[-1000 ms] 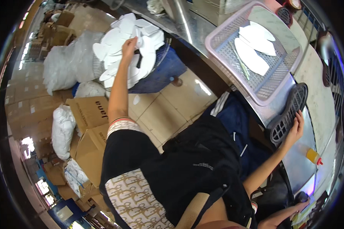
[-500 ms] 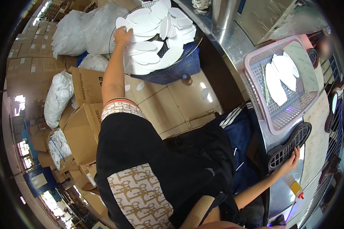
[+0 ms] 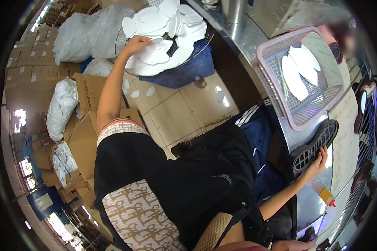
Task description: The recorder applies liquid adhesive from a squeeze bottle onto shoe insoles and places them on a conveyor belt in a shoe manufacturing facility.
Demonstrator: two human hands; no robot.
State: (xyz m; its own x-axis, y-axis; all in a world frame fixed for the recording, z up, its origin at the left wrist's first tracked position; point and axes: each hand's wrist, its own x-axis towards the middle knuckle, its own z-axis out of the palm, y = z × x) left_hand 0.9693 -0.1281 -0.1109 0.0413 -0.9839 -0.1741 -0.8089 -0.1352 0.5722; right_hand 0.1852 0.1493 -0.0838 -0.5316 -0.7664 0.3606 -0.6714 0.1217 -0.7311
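Note:
My left hand [image 3: 135, 43] reaches out to a blue basket [image 3: 184, 71] heaped with white insoles [image 3: 163, 29] and its fingers close on one insole at the near edge of the heap. My right hand [image 3: 318, 161] rests on a black shoe sole [image 3: 314, 146] lying tread-up on the metal worktable [image 3: 310, 196], fingers gripping its lower end. I am seated, with dark clothing over my lap between the two arms.
A pink plastic basket [image 3: 276, 100] with a few white insoles stands on the table beyond the sole. A small glue bottle [image 3: 324, 195] lies near my right hand. Cardboard boxes [image 3: 86, 134] and white sacks [image 3: 63, 104] crowd the tiled floor to the left, with loose insoles scattered.
My view has swung right and down, so the insole heap moved toward the top centre. My left hand stays at the heap; my right hand still holds the black sole.

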